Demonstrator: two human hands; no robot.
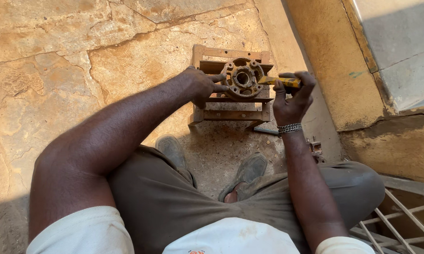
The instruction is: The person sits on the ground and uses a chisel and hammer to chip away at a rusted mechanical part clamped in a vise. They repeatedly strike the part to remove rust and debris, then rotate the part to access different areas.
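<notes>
The right hand is covering most of the yellow tool — only a short length is showing beyond the grip, so its full shape is not telling. The left hand is hiding the near-left edge of the rusty round metal part and part of the metal frame beneath it. Just below the right grip, a small object by the wrist is lying too small to identify. A white grille is running off the picture's bottom-right edge.

A single head-worn camera looks steeply down from above the seated person's chest, close over both forearms and knees, facing the cracked stone floor ahead, with a wall at right.
</notes>
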